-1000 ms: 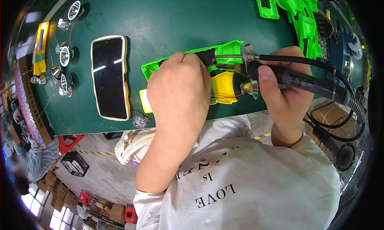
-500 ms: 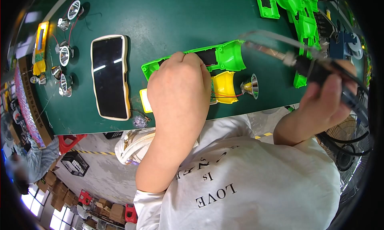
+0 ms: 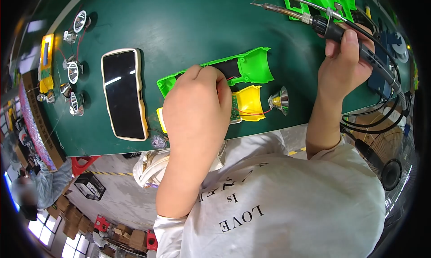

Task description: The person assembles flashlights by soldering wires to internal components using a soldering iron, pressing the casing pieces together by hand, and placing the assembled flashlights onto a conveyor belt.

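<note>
Aloft, soldering iron in right hand

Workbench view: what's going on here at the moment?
A person's right hand holds up a soldering iron. The left hand covers parts of a green casing and a yellow casing, its fingertips hidden; the soldering iron is away from both. A reflector on a red wire lies beside the yellow casing.

Left hand curled over green housing and yellow housing on worktop; anything pinched hidden. Right hand grips soldering iron, tip pointing left, well apart from both housings. Reflector just right of yellow housing, red wire between. Phone left of left hand.
</note>
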Action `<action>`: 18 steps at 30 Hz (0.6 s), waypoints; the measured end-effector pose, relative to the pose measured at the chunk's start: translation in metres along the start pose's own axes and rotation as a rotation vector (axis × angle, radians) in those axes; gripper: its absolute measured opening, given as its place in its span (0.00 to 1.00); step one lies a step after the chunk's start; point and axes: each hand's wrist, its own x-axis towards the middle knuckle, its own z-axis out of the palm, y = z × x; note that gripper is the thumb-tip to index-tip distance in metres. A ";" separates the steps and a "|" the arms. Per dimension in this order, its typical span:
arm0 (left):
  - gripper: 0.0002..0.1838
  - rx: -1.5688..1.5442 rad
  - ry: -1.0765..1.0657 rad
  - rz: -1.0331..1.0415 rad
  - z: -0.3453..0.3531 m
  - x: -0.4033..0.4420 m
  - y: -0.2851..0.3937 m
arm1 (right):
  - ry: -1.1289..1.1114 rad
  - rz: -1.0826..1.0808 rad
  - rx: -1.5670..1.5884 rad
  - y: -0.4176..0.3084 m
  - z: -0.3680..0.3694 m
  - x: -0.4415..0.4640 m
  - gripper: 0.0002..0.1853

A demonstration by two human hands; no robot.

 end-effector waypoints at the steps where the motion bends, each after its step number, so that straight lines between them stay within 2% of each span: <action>1: 0.02 0.001 -0.011 -0.004 0.000 0.000 0.000 | 0.003 0.003 -0.004 0.000 -0.001 0.000 0.08; 4: 0.02 0.003 -0.013 -0.008 0.000 0.000 0.000 | 0.004 0.017 0.009 -0.005 0.000 0.001 0.07; 6: 0.02 -0.007 -0.026 -0.010 0.000 0.001 -0.001 | 0.049 0.104 0.075 -0.017 0.001 -0.001 0.05; 8: 0.02 -0.015 -0.037 -0.017 -0.001 0.001 -0.002 | -0.089 0.006 0.135 -0.023 -0.004 -0.003 0.04; 10: 0.02 -0.020 -0.040 -0.001 -0.001 0.001 -0.002 | -0.240 -0.029 0.022 -0.032 -0.012 -0.011 0.05; 11: 0.02 -0.020 -0.039 -0.002 -0.001 0.002 -0.003 | -0.280 -0.049 -0.180 -0.035 -0.017 -0.014 0.07; 12: 0.02 -0.024 -0.041 0.008 -0.002 0.002 -0.003 | -0.318 -0.010 -0.085 -0.035 -0.018 -0.020 0.09; 14: 0.02 -0.027 -0.044 0.018 -0.002 0.002 -0.003 | -0.463 0.035 -0.170 -0.040 -0.019 -0.025 0.10; 18: 0.02 0.040 -0.023 0.027 -0.003 0.002 0.001 | -0.448 -0.047 -0.108 -0.034 -0.015 -0.032 0.12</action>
